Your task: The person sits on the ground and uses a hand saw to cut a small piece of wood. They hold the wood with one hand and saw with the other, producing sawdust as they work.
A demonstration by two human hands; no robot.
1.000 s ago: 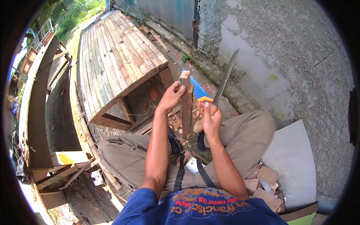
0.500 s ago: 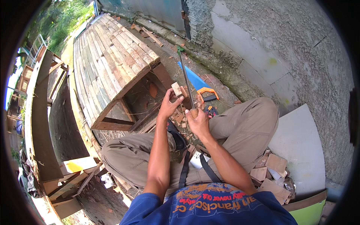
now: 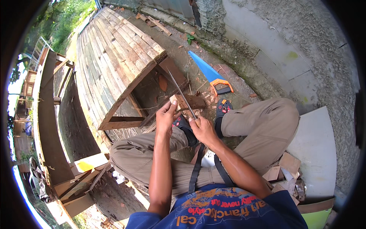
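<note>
1. The right hand [image 3: 204, 129] is clenched around the handle of a long blade [image 3: 179, 91]; its fingers are curled fully shut.
2. The left hand [image 3: 166, 118] grips the near end of a wood block [image 3: 188, 102], fingers wrapped over its top and thumb at the side.
3. The block lies tilted above the person's feet, between the knees; the blade crosses its near end and slants up and away to the left.
4. Cardboard scraps [image 3: 286, 168] sit by the right thigh, beside a white board [image 3: 316, 152].
5. Farther off, a blue saw [image 3: 207, 72] with an orange handle lies on the ground, beside a slatted wooden pallet [image 3: 110, 49].
</note>
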